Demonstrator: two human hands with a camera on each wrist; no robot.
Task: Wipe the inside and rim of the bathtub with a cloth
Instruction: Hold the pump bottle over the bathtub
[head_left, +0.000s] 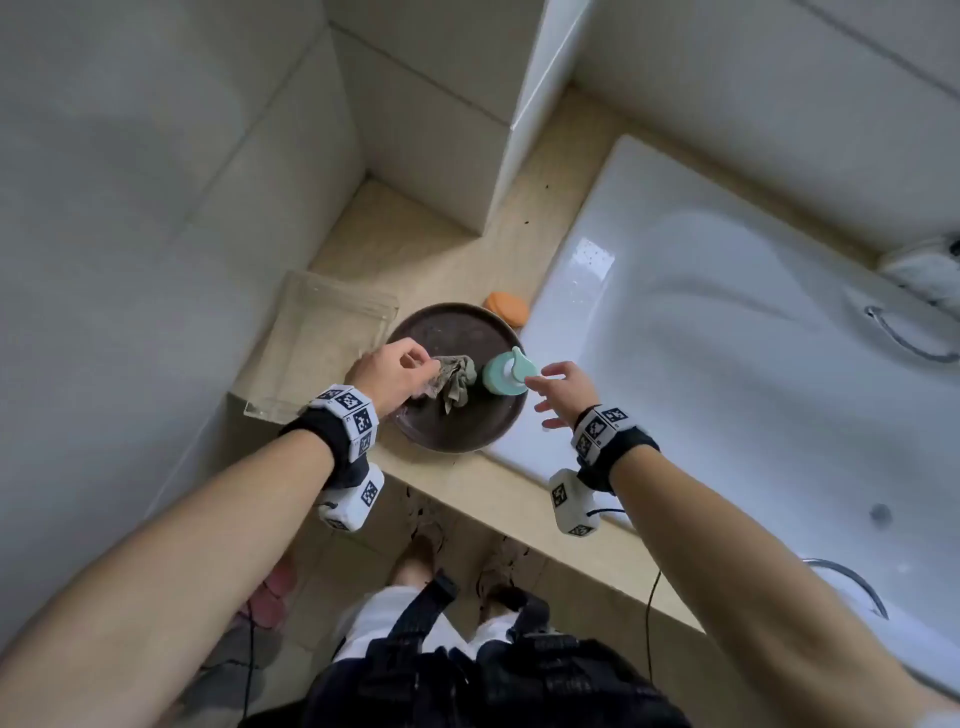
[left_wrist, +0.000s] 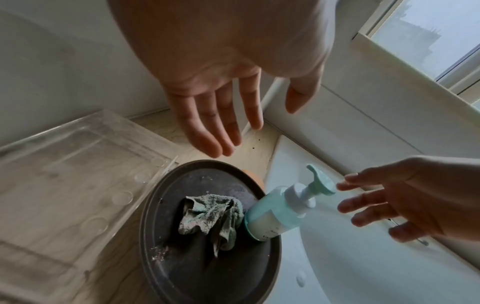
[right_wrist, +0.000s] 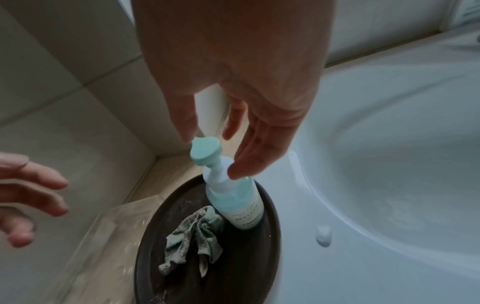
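A crumpled grey-green cloth (head_left: 454, 382) (left_wrist: 210, 218) (right_wrist: 194, 236) lies on a round dark tray (head_left: 457, 431) (left_wrist: 207, 267) (right_wrist: 233, 267) that stands on the ledge at the end of the white bathtub (head_left: 727, 364) (right_wrist: 389, 164). A teal pump bottle (head_left: 506, 371) (left_wrist: 275, 214) (right_wrist: 239, 205) stands on the tray beside the cloth. My left hand (head_left: 415, 364) (left_wrist: 272, 117) hovers over the cloth with straight fingers and holds nothing. My right hand (head_left: 543, 395) (right_wrist: 207, 137) is spread around the pump head without gripping it.
A clear plastic tray (head_left: 322, 353) lies left of the dark one on the beige ledge (head_left: 415, 244). An orange soap-like lump (head_left: 506, 306) sits behind it. A white pillar (head_left: 519, 130) rises at the back. The tub has a chrome handle (head_left: 904, 338) and a drain (head_left: 880, 512).
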